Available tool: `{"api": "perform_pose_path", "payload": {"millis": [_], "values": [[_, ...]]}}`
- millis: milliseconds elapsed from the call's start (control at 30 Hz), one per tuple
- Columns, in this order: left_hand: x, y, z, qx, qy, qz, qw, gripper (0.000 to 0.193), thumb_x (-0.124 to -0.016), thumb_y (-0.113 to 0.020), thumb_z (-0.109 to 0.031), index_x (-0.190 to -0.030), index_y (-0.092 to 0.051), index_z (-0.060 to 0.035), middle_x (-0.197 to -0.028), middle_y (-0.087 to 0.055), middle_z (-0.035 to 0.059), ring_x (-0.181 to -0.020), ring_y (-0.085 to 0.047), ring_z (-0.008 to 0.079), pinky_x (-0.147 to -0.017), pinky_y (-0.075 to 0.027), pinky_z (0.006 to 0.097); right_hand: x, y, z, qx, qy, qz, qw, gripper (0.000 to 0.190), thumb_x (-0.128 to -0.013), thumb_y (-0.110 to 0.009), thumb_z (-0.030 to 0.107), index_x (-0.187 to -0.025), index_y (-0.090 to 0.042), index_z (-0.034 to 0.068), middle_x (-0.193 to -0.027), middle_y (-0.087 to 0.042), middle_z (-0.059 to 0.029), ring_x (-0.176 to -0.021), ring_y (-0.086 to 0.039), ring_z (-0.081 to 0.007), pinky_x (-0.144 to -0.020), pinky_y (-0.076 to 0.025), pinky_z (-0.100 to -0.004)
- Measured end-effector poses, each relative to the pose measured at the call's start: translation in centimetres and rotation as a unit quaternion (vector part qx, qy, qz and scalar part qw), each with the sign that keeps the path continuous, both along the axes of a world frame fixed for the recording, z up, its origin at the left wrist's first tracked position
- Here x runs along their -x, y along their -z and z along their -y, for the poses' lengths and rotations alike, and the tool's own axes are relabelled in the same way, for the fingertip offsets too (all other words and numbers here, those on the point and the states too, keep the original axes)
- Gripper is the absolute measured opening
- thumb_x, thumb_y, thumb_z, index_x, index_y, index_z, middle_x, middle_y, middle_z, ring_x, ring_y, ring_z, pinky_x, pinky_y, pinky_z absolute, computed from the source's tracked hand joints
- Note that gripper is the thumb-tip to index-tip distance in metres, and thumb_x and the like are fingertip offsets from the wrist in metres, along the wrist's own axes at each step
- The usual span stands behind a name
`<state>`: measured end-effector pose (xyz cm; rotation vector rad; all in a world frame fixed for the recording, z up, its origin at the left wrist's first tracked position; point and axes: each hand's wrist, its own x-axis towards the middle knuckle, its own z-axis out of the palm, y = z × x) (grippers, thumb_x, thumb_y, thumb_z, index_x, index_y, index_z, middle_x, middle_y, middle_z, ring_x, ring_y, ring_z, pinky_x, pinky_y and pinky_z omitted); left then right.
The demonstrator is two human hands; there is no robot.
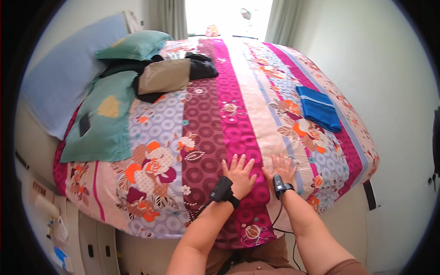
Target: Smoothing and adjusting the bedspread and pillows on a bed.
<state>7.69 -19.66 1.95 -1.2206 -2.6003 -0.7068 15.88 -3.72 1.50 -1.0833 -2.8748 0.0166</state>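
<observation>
My left hand (241,177) lies palm down with its fingers spread on the magenta stripe of a patterned bedspread (206,127). Just to its right, my right hand (281,168) rests flat on the pale stripe, fingers apart. Neither hand holds anything. A black device with a strap and cable is worn on each wrist. Farther off to the right, a folded blue cloth with white lines (318,108) lies on the bedspread. Beyond my left hand are a folded beige cloth (165,76) and black cloth items (202,66).
Two green pillows (106,120) (135,44) lie at the left, a dark phone (84,124) on the nearer one. A light blue padded headboard (75,68) stands behind them. Left of the bed is a cabinet (92,237) with dark handles. A wall (388,86) runs along the right.
</observation>
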Motion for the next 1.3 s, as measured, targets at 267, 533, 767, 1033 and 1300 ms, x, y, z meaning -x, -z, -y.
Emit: {"api": "perform_pose_path", "payload": {"millis": [267,533,767,1033,1300], "values": [[14.5,4.7,11.0,0.100,-0.160,-0.075,0.979,0.066,-0.082,-0.058,-0.057,-0.138,-0.049,-0.0219,-0.143,-0.045,0.0155,-0.136,-0.034,0.0329,-0.110,-0.025,0.0518,1.6,0.2,-0.3,0.096,0.001,0.000,0.995,0.081,-0.083,-0.052,0.066,-0.149,-0.024,0.027,-0.155,-0.023,-0.0086,-0.145,-0.013,-0.0324,-0.111,-0.008,-0.0637],[23.2,8.3,40.5,0.335,-0.410,0.052,0.847,0.069,-0.089,-0.045,-0.054,-0.144,-0.032,-0.0148,-0.149,-0.031,0.0126,-0.138,-0.025,0.0325,-0.111,-0.021,0.0491,0.0,-0.4,-1.0,0.050,-0.003,-0.039,0.998,0.076,-0.085,-0.047,0.064,-0.148,-0.031,0.025,-0.156,-0.024,-0.0071,-0.145,-0.013,-0.0343,-0.114,-0.005,-0.0583],[18.5,13.1,47.1,0.438,-0.348,-0.287,0.778,0.050,-0.101,-0.035,-0.044,-0.146,-0.033,-0.0229,-0.153,-0.029,0.0066,-0.141,-0.028,0.0287,-0.108,-0.030,0.0536,0.0,-0.4,-0.7,0.065,-0.009,-0.054,0.996,0.076,-0.084,-0.046,0.065,-0.147,-0.033,0.026,-0.155,-0.025,-0.0069,-0.144,-0.014,-0.0345,-0.114,-0.005,-0.0589],[9.5,9.2,43.0,0.249,-0.354,-0.161,0.887,0.050,-0.100,-0.044,-0.030,-0.143,-0.036,-0.0056,-0.145,-0.032,0.0281,-0.131,-0.035,0.0483,-0.104,-0.032,0.0608,-0.6,-1.3,-0.5,0.092,-0.018,-0.038,0.995,0.075,-0.087,-0.044,0.063,-0.149,-0.030,0.024,-0.156,-0.022,-0.0068,-0.145,-0.012,-0.0351,-0.113,-0.005,-0.0592],[12.1,5.6,31.2,0.021,-0.241,-0.082,0.967,0.052,-0.091,-0.054,-0.026,-0.136,-0.045,-0.0006,-0.138,-0.046,0.0214,-0.128,-0.041,0.0391,-0.107,-0.030,0.0443,0.2,-1.1,0.5,0.079,-0.041,-0.054,0.995,0.074,-0.088,-0.041,0.064,-0.148,-0.031,0.022,-0.156,-0.022,-0.0090,-0.144,-0.012,-0.0369,-0.113,-0.004,-0.0604]]}}
